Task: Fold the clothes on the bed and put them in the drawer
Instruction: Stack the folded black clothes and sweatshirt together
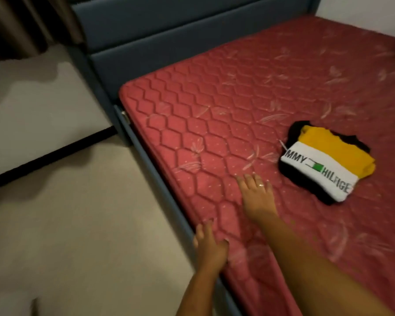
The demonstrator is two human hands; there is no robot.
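A folded shirt (324, 160) in yellow, white and black, with lettering on its white band, lies on the red quilted mattress (214, 115) at the right. My right hand (257, 197) is stretched out over the mattress to the left of the shirt, fingers straight, a ring on one finger, holding nothing. My left hand (209, 246) rests at the mattress's near edge with its fingers spread and empty. No drawer is in view.
A dark blue bed frame (160, 185) runs along the mattress's left side, with a padded headboard (169, 37) at the back. Beige floor (78, 224) lies to the left, crossed by a black strip (50, 156). Curtains (21, 23) hang at top left.
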